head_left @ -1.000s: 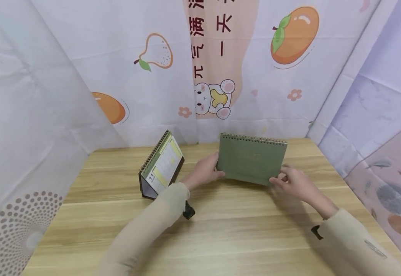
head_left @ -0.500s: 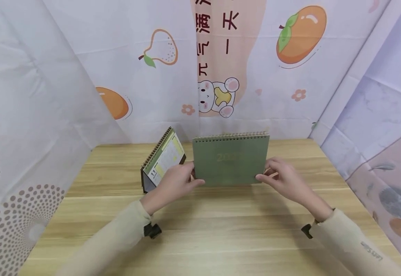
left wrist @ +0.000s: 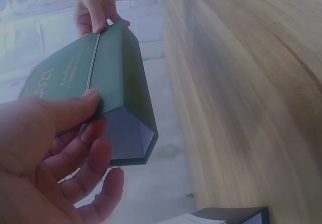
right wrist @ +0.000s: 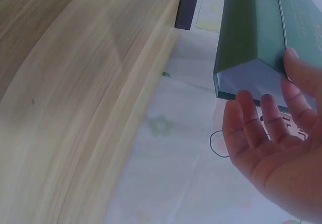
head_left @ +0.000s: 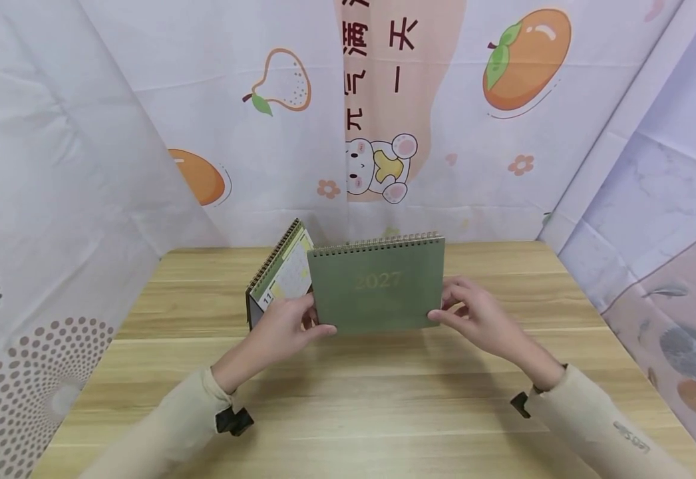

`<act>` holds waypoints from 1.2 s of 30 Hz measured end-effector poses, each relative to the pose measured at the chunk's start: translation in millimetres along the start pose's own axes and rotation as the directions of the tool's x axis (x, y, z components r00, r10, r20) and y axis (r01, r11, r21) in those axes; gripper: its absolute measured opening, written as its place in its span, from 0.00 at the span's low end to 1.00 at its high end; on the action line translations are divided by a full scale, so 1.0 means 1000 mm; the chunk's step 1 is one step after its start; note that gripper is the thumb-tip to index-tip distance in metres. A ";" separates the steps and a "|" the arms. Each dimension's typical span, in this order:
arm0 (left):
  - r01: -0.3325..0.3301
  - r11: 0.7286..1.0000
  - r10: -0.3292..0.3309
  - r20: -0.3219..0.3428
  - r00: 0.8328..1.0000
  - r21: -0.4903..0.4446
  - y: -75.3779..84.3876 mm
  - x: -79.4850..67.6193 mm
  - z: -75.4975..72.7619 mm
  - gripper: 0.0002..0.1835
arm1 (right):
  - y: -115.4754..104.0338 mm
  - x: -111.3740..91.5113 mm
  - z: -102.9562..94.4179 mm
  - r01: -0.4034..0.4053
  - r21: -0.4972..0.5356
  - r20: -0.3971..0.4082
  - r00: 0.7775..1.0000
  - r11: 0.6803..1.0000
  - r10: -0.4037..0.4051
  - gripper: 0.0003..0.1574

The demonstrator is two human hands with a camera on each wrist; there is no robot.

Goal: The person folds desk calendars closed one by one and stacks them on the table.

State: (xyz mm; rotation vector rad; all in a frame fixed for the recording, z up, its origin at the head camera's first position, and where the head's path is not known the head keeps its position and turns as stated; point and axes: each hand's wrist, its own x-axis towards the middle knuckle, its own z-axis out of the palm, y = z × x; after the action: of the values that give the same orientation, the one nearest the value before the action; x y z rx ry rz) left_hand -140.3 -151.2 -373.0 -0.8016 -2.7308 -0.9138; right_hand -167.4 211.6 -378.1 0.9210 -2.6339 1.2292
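Evidently, left hand (head_left: 285,327) and right hand (head_left: 481,318) pinch the green calendar (head_left: 378,287) by its ends; we advise holding level, clear of the other calendar (head_left: 291,269) at ten o'clock.

A little cloth booth (head_left: 665,153): wooden counter (head_left: 372,399), fruit cloth (head_left: 378,113) at twelve o'clock, dotted cloth (head_left: 54,219) at nine.

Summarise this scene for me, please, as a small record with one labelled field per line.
Held: green desk calendar marked 2027, raised off the wooden table
Left hand: grips its left end, low down
Right hand: grips its right end, low down
Second calendar: standing at left, page marked 11 showing, partly hidden in the head view
Backdrop: pale cloth printed with fruit and flowers
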 end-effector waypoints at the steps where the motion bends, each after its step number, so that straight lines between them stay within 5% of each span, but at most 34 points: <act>1: -0.002 1.000 0.002 -0.001 1.000 -0.004 -0.001 -0.001 0.001 0.14 | 0.000 0.000 0.000 0.002 -0.002 0.001 1.000 1.000 -0.002 0.12; 36: -0.032 0.992 0.024 -0.073 0.997 -0.123 0.003 -0.010 -0.009 0.18 | -0.001 -0.005 -0.007 0.000 0.100 0.022 1.000 0.995 -0.002 0.12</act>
State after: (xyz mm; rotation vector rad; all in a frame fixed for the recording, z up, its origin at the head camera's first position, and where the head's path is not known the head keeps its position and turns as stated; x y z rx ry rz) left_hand -130.7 -158.7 -367.5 -0.8097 -2.6163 -1.0936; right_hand -164.3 218.3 -374.3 0.9559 -2.6087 1.3697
